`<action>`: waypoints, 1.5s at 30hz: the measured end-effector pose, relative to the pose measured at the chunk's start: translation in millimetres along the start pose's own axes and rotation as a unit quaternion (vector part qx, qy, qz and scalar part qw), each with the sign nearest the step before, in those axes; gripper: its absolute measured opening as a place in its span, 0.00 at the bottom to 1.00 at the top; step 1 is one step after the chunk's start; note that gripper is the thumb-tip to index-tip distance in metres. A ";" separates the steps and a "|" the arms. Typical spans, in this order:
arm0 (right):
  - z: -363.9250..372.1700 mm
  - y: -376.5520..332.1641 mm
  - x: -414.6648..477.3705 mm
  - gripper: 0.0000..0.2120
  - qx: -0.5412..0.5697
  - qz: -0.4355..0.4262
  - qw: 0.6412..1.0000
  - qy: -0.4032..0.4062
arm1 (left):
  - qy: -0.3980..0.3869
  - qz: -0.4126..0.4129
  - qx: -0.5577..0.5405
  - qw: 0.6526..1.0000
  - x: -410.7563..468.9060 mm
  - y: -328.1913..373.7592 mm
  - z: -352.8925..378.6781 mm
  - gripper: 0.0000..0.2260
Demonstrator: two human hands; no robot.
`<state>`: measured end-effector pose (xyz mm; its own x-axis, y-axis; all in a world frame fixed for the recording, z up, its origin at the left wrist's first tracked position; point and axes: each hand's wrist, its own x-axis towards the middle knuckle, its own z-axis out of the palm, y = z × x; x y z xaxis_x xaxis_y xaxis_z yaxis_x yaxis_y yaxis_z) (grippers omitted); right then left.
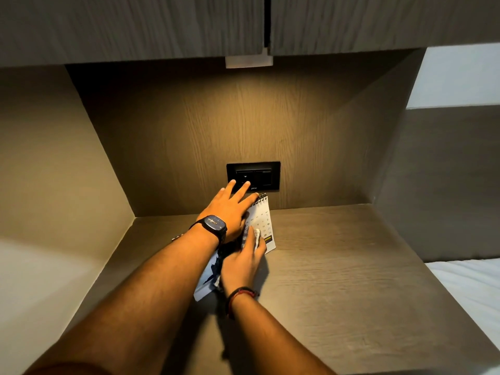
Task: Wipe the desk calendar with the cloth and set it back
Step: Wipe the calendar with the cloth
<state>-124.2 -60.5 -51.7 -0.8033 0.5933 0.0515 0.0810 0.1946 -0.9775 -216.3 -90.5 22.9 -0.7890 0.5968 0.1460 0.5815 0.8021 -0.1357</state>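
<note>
Under the cabinet light, on the desk [338, 266] | desk calendar [263, 221] stands upright near the back wall, below the socket panel [253, 175] | left hand [230, 209] steadies its spiral top, fingers spread | right hand [242, 265] presses the cloth [255, 236] against the date page, fingers closed on it | watch [213, 226] on left wrist.

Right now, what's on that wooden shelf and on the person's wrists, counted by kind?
White spiral-bound desk calendar: 1
Pale crumpled cleaning cloth: 1
Flat blue-and-white printed booklet: 1
Dark square-faced wristwatch: 1
Red-and-black cord bracelet: 1
Total: 5
</note>
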 end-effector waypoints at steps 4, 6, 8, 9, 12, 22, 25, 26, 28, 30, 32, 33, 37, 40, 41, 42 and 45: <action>-2.6 9.8 -1.9 0.29 -0.005 0.025 1.000 0.002 | 0.005 0.002 0.001 1.000 -2.3 1.0 -0.5 0.24; -2.9 5.8 -0.5 0.29 -0.006 0.010 1.000 0.010 | 0.002 -0.001 -0.012 1.000 -2.4 1.5 -1.1 0.24; -0.8 3.6 -2.9 0.29 -0.016 0.003 1.000 0.003 | -0.005 -0.003 -0.021 1.000 -2.2 1.3 -1.8 0.24; 0.0 5.4 -5.2 0.29 -0.017 0.009 1.000 -0.002 | -0.006 -0.002 -0.023 1.000 -2.5 1.3 -1.9 0.24; -1.5 10.3 -6.1 0.29 -0.011 0.049 0.999 -0.007 | -0.007 -0.001 -0.025 1.000 -3.4 1.4 -2.3 0.24; -2.6 9.8 -5.3 0.29 0.002 0.081 0.997 0.011 | -0.006 0.004 -0.025 1.000 -2.0 1.1 -1.1 0.23; -0.6 -2.4 0.5 0.27 0.017 0.051 0.998 0.026 | -0.007 0.002 -0.029 1.000 -1.9 1.2 -0.7 0.23; 0.9 -4.1 -0.6 0.27 0.017 0.031 0.999 0.025 | -0.007 0.001 -0.031 0.999 -1.6 0.8 -0.5 0.23; 2.0 -0.8 -5.4 0.27 0.008 0.020 1.000 0.018 | -0.007 0.000 -0.031 0.999 -1.5 0.0 0.2 0.23; -0.8 4.9 -6.5 0.28 0.006 0.051 0.999 0.016 | -0.005 0.001 -0.026 1.000 -1.4 0.5 0.8 0.23; -2.8 1.7 -2.0 0.28 0.017 0.088 0.996 0.020 | -0.004 0.000 -0.022 1.000 -1.5 1.0 0.8 0.24; -2.8 -1.3 -0.4 0.28 0.018 0.086 0.996 0.020 | -0.004 0.000 -0.023 1.000 -1.3 0.9 0.7 0.24; -3.1 0.9 -9.5 0.27 -0.008 0.017 1.000 0.001 | -0.007 0.001 -0.018 1.000 -0.6 0.0 1.9 0.24; -9.0 8.9 -10.9 0.27 -0.015 0.052 0.999 0.005 | 0.000 0.002 -0.016 1.000 -0.6 0.1 2.7 0.24; -9.9 7.8 -9.4 0.27 -0.011 0.072 0.997 0.004 | 0.000 0.001 -0.019 1.000 -0.8 0.4 2.4 0.24; -10.1 6.1 -8.7 0.27 -0.010 0.078 0.997 -0.002 | -0.002 -0.001 -0.022 1.000 -1.1 0.8 2.2 0.24; -10.6 5.0 -11.5 0.28 -0.019 0.053 0.998 -0.016 | -0.002 -0.008 -0.025 1.000 -2.2 1.6 1.6 0.25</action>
<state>-108.3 -58.0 -55.1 -0.8073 0.5870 -0.0599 0.1890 0.1610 -0.9687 -213.9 -90.5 20.8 -0.7990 0.5840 0.1433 0.5780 0.8116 -0.0852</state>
